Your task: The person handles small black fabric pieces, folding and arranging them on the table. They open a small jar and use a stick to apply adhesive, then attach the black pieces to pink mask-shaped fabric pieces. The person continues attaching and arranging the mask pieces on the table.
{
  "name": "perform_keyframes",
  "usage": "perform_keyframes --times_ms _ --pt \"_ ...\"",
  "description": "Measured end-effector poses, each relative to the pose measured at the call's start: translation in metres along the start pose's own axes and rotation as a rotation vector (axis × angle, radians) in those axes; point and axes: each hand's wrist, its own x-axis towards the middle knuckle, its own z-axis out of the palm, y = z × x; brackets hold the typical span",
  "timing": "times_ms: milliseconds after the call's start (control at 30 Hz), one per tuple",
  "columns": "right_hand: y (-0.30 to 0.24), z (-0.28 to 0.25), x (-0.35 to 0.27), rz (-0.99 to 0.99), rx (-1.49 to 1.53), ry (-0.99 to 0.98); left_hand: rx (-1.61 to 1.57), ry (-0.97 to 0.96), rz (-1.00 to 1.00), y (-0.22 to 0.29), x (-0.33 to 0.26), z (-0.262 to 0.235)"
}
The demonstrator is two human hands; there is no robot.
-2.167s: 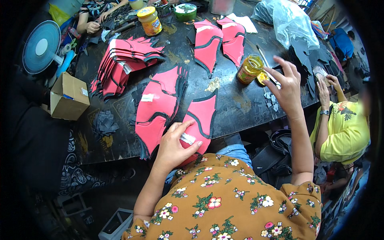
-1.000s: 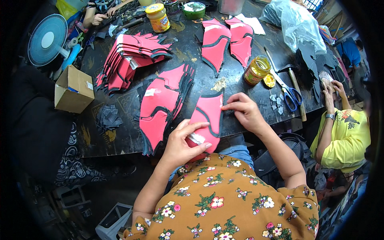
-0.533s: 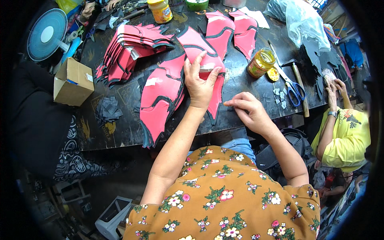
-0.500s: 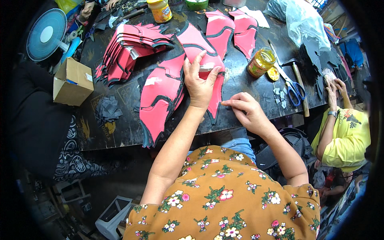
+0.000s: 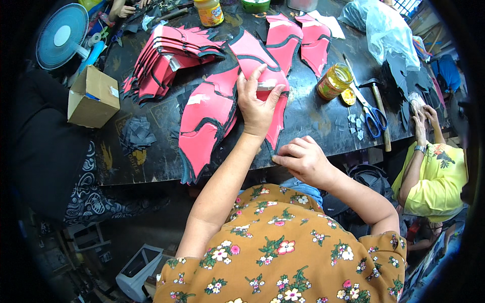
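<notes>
My left hand (image 5: 257,103) presses flat on a long red cut piece with black edging (image 5: 255,55) that lies on the dark worktable (image 5: 308,116); its fingers pinch a small white tag on the piece. My right hand (image 5: 303,159) pinches the near tip of the same piece at the table's front edge. A stack of similar red pieces (image 5: 204,121) lies just to the left of my left hand.
A fanned pile of red pieces (image 5: 166,58) lies at the back left, two more (image 5: 298,38) at the back. An open yellow glue jar (image 5: 333,81), blue-handled scissors (image 5: 371,113) and a hammer (image 5: 379,116) are to the right. A cardboard box (image 5: 93,96) and a fan (image 5: 63,35) stand left. A person in yellow (image 5: 434,171) works at the right.
My left hand has slid up the red piece away from me. My right hand came back from the glue jar and now holds the piece's near tip.
</notes>
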Motion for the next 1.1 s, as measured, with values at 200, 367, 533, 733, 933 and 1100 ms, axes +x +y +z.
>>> perform_keyframes --times_ms 200,367,533,733,933,1100 --pt "0.010 0.001 0.011 0.151 -0.155 0.160 0.029 -0.012 0.011 0.008 0.002 -0.004" --pt "0.017 -0.002 0.001 0.124 0.095 0.171 -0.107 -0.084 -0.190 0.044 0.025 -0.018" --pt "0.042 -0.002 -0.002 0.463 0.249 0.423 -0.327 -0.200 -0.146 0.030 0.139 -0.014" --pt "0.047 0.006 -0.005 0.492 0.216 0.389 -0.480 -0.174 -0.434 -0.077 0.242 0.043" --pt "0.048 0.001 -0.006 0.520 0.255 0.349 0.388 -0.480 -0.552 -0.125 0.231 0.052" --pt "0.045 0.005 -0.005 0.515 0.236 0.383 0.575 -0.770 -0.157 -0.044 0.242 -0.038"
